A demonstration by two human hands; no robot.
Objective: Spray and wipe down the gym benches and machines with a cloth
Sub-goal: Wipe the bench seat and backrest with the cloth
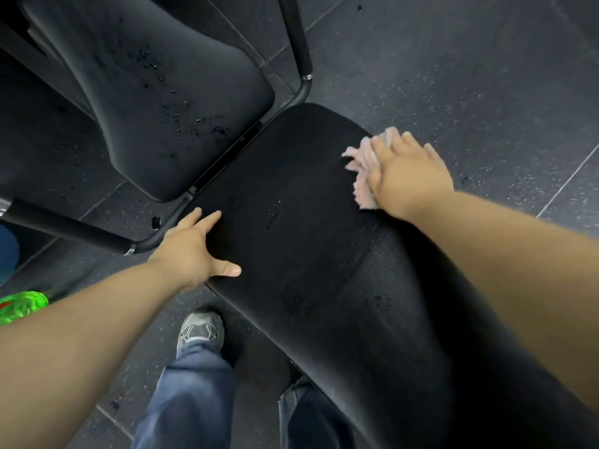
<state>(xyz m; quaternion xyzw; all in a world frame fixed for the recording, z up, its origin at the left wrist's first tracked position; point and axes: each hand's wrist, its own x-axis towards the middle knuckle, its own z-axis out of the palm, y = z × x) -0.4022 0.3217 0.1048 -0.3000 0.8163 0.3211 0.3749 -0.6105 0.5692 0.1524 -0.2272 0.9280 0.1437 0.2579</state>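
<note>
Seat (pixel 308 254): a black pad lying under both hands and running from the fingertips back toward the person's legs. Judged step in hand: wiping the seat. The back pad (pixel 155 92), beyond the left fingertips, carries spray droplets (pixel 181 115) and appears not yet wiped.

Right hand (pixel 408 176): the fingers are straight and close together, laid flat on the cloth (pixel 361 179) and pressing it to the seat near the far right edge. The hand is blurred. The pink cloth is bunched and shows beyond the fingertips and on the thumb side.

Left hand (pixel 191 251): the fingers are straight and spread with the thumb out. They rest on the seat's left edge and hold nothing.

Procedure:
1. Flatten the cloth so that it covers the whole area under the fingers.
2. Press evenly and sweep in overlapping passes from the right edge toward the left fingers.
3. Lift the left hand before the cloth reaches it, then wipe that patch.
4. Run the cloth over the seat's rim.

Container: the bottle (pixel 21 306) is translucent green and lies outside the left forearm, well apart from all fingers. Only part of it is in view, so its fill level cannot be told.
</note>
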